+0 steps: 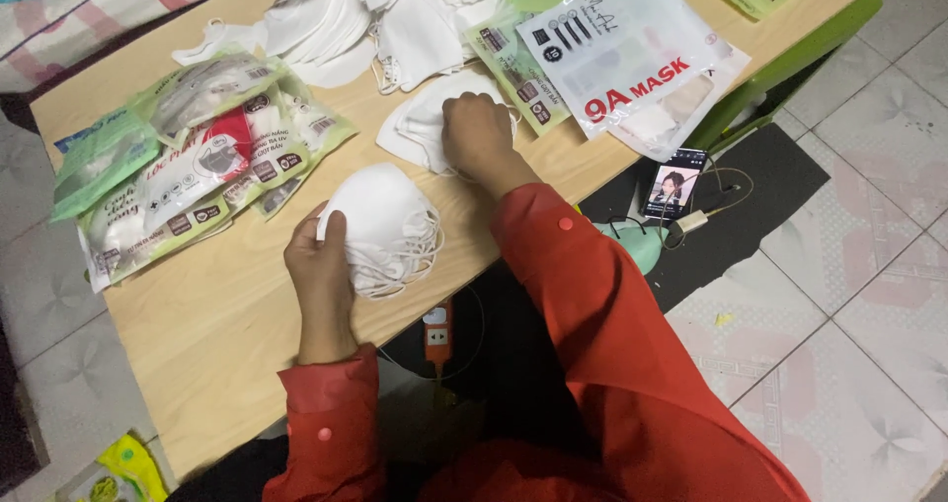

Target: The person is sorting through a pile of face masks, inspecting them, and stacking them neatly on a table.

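Note:
My left hand [318,265] grips a stack of white face masks [380,228] with loose ear loops, held just above the light wooden table [217,324]. My right hand [477,135] rests fingers-down on a small flat pile of white masks [420,125] lying on the table a little farther away. Both arms wear red sleeves. Whether the right hand's fingers pinch a mask is hidden under the hand.
Green and clear mask packets [188,166] lie at the left. A big heap of loose white masks [365,18] sits at the far edge, with empty printed bags [617,58] to its right. A phone [673,186], a cable and an orange power strip [437,332] lie on the floor.

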